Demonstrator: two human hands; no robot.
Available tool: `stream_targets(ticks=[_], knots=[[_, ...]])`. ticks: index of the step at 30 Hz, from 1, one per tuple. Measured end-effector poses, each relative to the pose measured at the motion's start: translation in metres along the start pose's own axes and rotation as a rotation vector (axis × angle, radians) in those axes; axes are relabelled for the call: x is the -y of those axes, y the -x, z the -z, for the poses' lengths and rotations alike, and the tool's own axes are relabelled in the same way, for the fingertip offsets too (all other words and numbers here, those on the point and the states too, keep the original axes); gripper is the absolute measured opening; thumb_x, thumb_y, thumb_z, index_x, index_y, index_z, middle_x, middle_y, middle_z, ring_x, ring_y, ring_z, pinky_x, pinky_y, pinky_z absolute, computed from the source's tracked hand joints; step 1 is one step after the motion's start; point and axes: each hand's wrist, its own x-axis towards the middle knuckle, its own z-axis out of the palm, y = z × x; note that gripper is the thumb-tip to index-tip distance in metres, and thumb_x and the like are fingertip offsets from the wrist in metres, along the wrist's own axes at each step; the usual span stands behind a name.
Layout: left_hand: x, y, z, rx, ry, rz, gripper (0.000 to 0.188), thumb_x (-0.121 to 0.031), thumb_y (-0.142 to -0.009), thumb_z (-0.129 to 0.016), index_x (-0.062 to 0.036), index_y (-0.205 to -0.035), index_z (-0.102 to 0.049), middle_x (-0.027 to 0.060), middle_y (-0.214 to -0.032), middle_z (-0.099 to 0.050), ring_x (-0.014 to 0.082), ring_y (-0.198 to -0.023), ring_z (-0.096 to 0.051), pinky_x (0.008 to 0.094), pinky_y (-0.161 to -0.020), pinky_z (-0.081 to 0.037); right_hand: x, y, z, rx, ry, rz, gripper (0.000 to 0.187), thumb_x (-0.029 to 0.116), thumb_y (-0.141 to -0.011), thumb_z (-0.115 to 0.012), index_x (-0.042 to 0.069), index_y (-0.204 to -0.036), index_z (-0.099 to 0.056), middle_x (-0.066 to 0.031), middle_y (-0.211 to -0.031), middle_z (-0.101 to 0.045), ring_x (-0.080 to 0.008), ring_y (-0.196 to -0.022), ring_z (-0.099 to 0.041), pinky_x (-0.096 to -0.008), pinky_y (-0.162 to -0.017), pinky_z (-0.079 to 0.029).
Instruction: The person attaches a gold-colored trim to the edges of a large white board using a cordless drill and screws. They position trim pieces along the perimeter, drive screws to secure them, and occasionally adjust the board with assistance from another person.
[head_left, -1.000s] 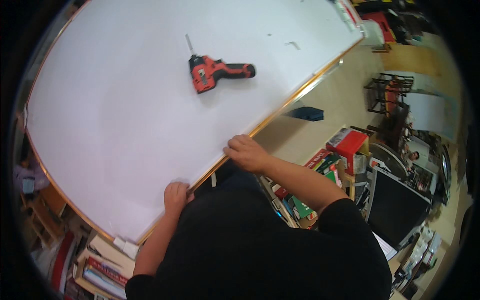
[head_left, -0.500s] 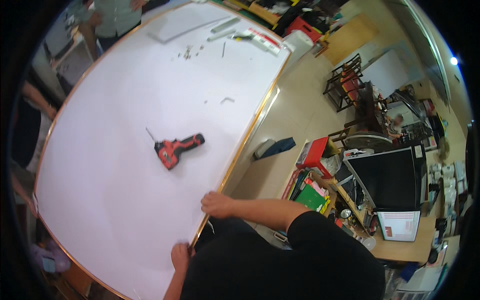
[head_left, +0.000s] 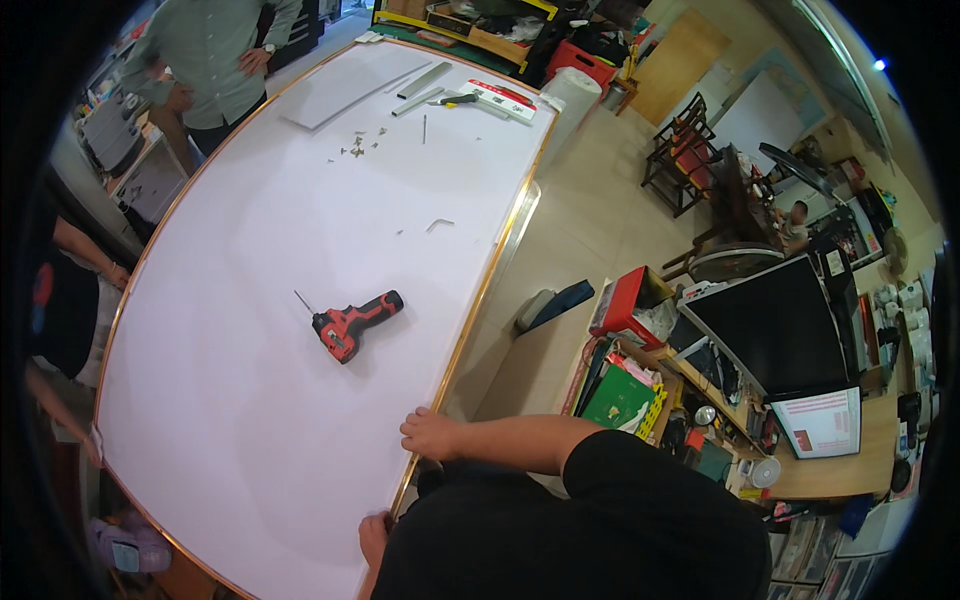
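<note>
A large white panel [head_left: 240, 300] with a copper-coloured edge lies before me. My right hand [head_left: 430, 435] is closed over its near right edge, fingers curled on the rim. Lower along that edge, my left hand [head_left: 373, 538] also grips the rim, partly hidden by my black shirt. Beyond my hands, a red and black cordless drill [head_left: 345, 325] with a long thin bit lies on its side on the panel. Farther off lie an L-shaped hex key [head_left: 439, 224] and a scatter of small metal pieces [head_left: 358, 148].
At the panel's far end are metal strips [head_left: 424, 80] and a black-and-yellow cutter [head_left: 457, 100]. A person in a grey shirt [head_left: 215, 60] stands at the far left; another person's hand [head_left: 118, 275] is at the left edge. A red box [head_left: 625, 305] and monitor [head_left: 775, 325] stand right.
The view has shifted, showing more of the far end and the grey-shirted person. Both my hands stay on the panel's edge; less of the left one shows. The drill lies still on the panel.
</note>
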Motion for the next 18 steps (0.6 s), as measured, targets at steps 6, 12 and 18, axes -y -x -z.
stream_targets(ticks=[6,12,18], knots=[[-0.007,0.019,0.017,0.125,-0.040,0.321,0.022,-0.013,-0.084,-0.074,-0.0068,-0.102,-0.064,0.0141,-0.090,-0.063,0.0376,-0.088,-0.059,0.0483,-0.079,-0.048,0.005,-0.003,0.007,0.202,-0.046,-0.101,0.013,0.016,-0.082,-0.064,0.009,-0.092,-0.067,-0.0139,-0.104,-0.064,-0.0328,-0.105,-0.060,-0.0476,-0.091,-0.046],[0.024,0.089,0.039,-0.159,-0.066,0.220,0.040,-0.012,-0.078,-0.078,-0.0086,-0.114,-0.062,0.0131,-0.107,-0.064,0.0376,-0.105,-0.060,0.0484,-0.089,-0.048,0.006,0.001,0.008,0.018,-0.045,-0.152,0.007,0.005,-0.080,-0.063,0.006,-0.087,-0.063,-0.0184,-0.097,-0.061,-0.0391,-0.096,-0.058,-0.0511,-0.087,-0.046],[0.015,0.169,0.055,-0.290,-0.174,0.358,0.054,-0.005,-0.078,-0.073,-0.0095,-0.131,-0.060,0.0138,-0.125,-0.060,0.0364,-0.117,-0.057,0.0491,-0.103,-0.044,0.032,-0.006,0.012,-0.131,-0.049,0.008,0.021,0.008,-0.083,-0.068,0.008,-0.104,-0.064,-0.0125,-0.107,-0.061,-0.0369,-0.106,-0.058,-0.0507,-0.092,-0.044]])
